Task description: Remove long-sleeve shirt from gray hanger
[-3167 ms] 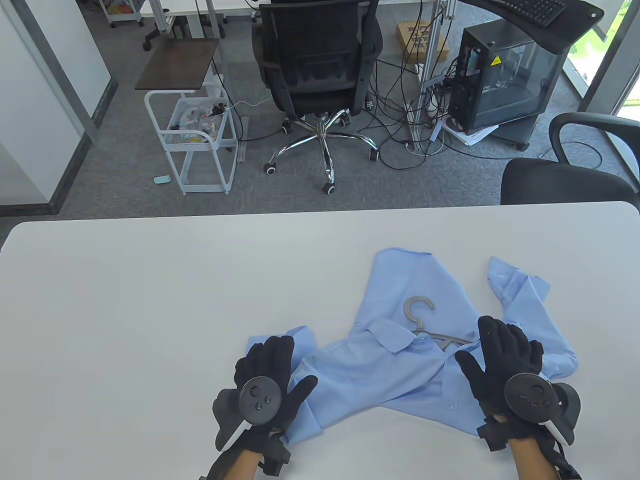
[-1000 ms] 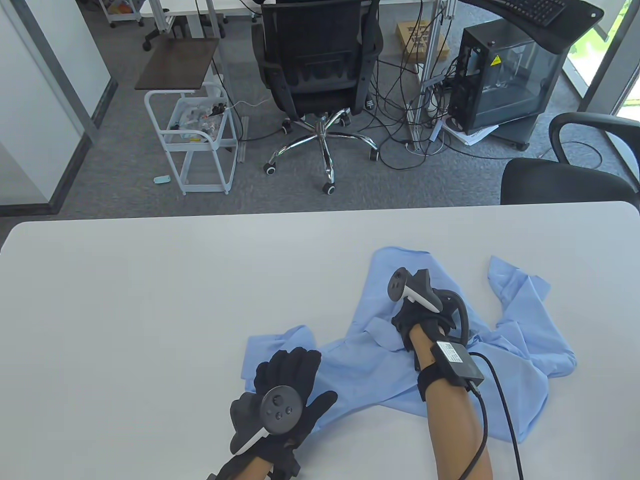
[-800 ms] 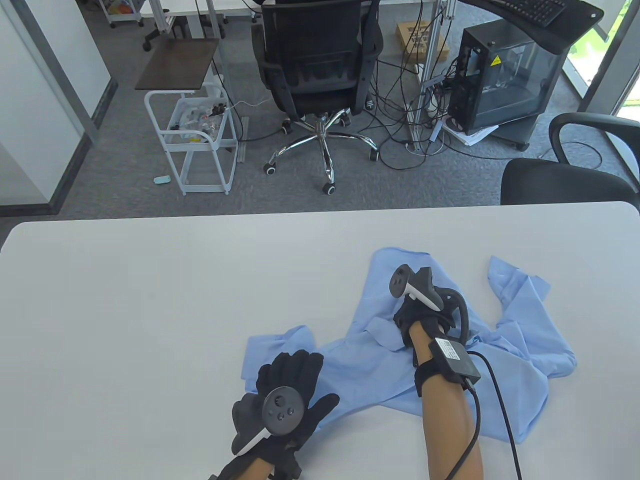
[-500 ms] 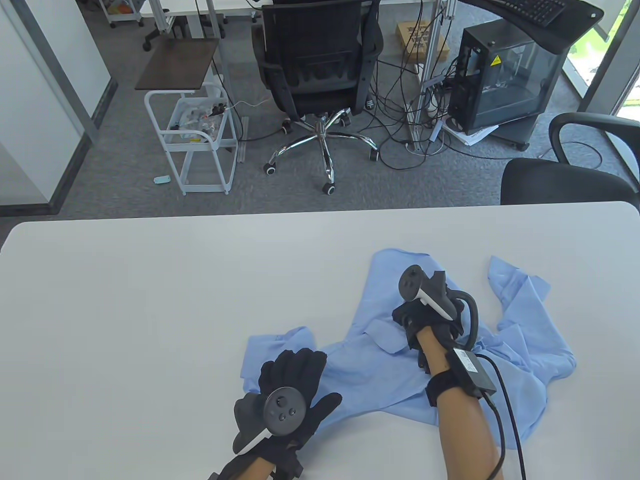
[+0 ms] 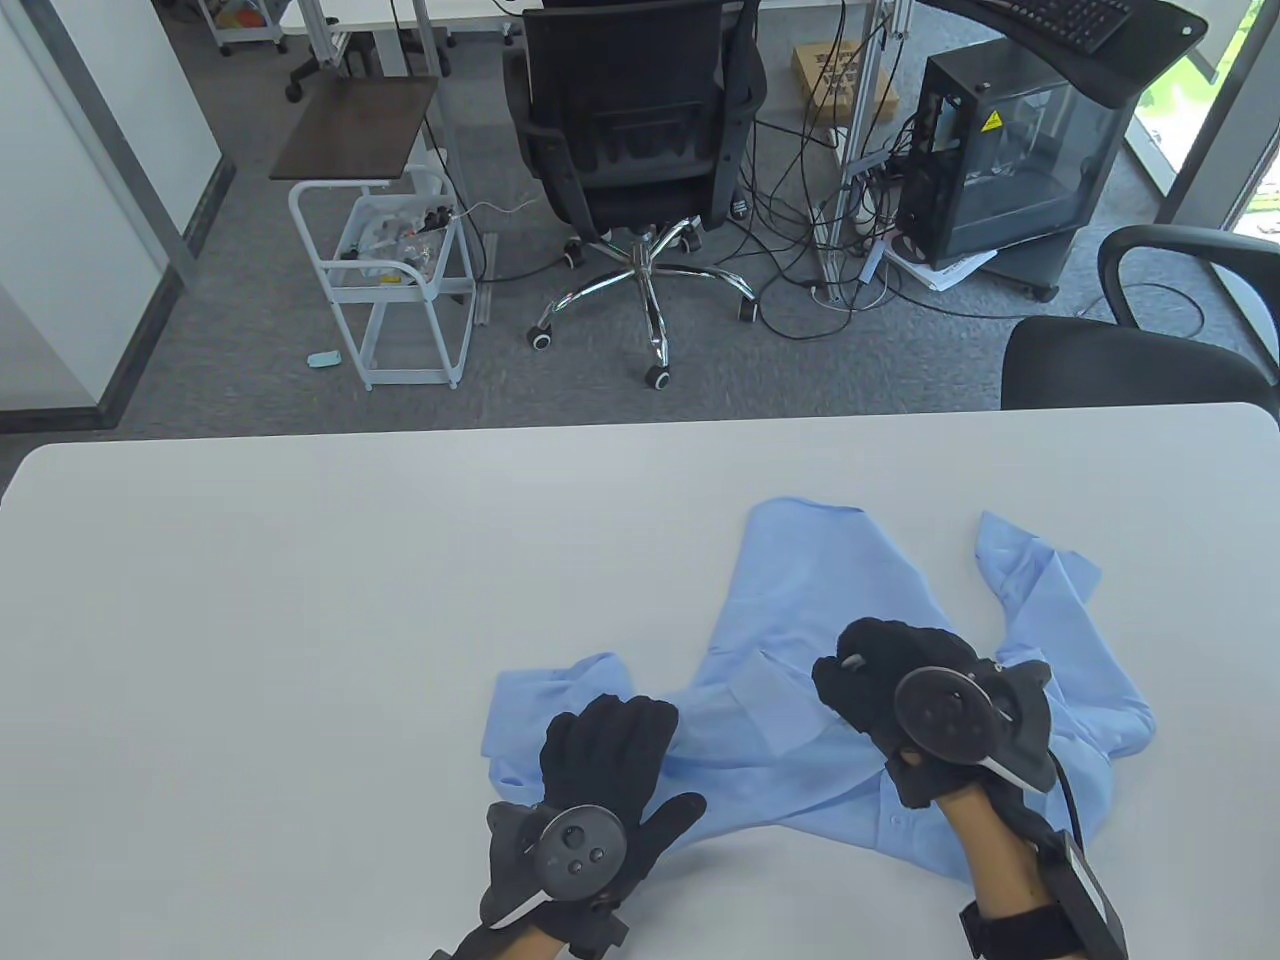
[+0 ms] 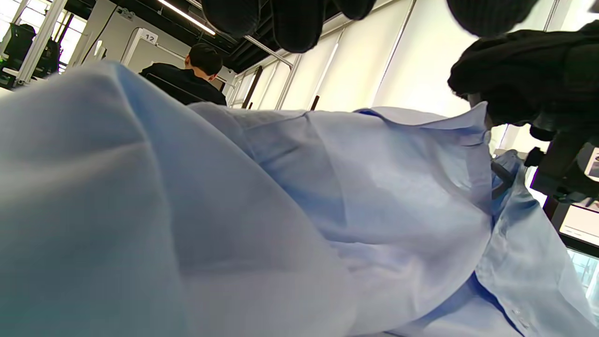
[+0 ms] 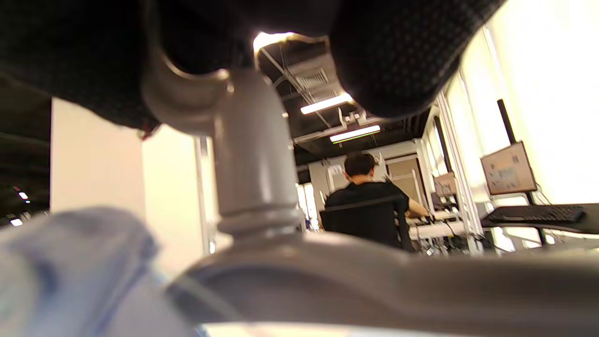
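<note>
A light blue long-sleeve shirt lies crumpled on the white table, right of centre. My left hand rests flat and spread on the shirt's left part, and the cloth fills the left wrist view. My right hand is curled at the collar, palm down. In the right wrist view its fingers grip the hook of the gray hanger. The hanger's shoulders stay inside the shirt. In the table view the hand hides almost all of the hanger.
A black office chair, a white cart and a computer case stand on the floor beyond the table's far edge. Another black chair stands at the far right corner.
My right hand has turned palm down and drawn back toward the near edge while holding the hanger hook. My left hand has slid a little forward and right onto the shirt.
</note>
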